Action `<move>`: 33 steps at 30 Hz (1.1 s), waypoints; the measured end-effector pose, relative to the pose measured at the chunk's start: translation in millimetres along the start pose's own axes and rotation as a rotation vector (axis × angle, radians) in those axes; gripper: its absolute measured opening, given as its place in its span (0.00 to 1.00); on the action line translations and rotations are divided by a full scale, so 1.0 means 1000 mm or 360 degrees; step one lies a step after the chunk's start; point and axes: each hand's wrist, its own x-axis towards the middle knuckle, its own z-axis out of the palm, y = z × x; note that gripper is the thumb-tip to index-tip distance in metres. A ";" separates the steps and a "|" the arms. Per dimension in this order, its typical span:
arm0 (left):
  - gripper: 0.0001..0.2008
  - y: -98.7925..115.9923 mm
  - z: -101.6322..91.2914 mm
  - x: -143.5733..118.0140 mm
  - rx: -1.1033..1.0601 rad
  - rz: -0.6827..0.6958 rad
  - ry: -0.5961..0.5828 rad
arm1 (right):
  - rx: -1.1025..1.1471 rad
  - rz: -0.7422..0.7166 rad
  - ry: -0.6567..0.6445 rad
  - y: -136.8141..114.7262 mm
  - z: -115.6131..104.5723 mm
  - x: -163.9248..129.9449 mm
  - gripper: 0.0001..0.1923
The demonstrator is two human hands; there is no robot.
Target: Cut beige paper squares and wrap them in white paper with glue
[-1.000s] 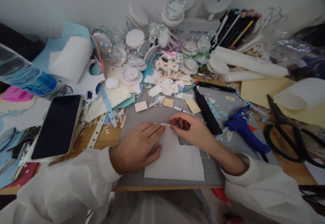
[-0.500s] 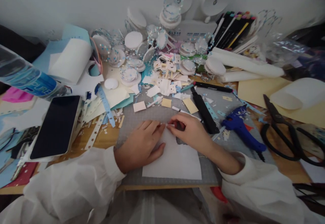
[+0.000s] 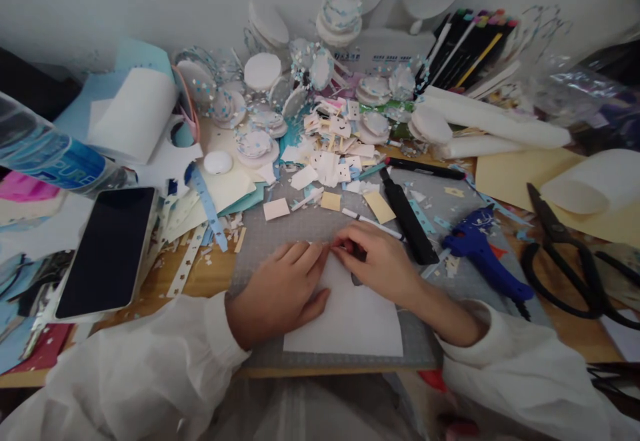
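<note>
A white sheet of paper lies on a grey cutting mat near the table's front edge. My left hand rests flat on the sheet's left side, its fingers reaching the top edge. My right hand pinches the sheet's top edge with the fingertips close to those of the left hand. Both wrists come out of white sleeves. What the fingertips hold beyond the paper edge is too small to tell.
A black utility knife and a blue glue gun lie right of my hands, black scissors further right. A dark phone and a water bottle are at the left. Paper scraps and round white discs crowd the back.
Both hands stay on the sheet's top edge. The right fingertips have closed in toward the left fingertips; the view shifted slightly.
</note>
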 end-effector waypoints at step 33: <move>0.28 -0.012 -0.004 -0.009 -0.0353 0.0029 0.0001 | 0.0022 -0.0170 -0.0054 0.001 -0.005 -0.004 0.03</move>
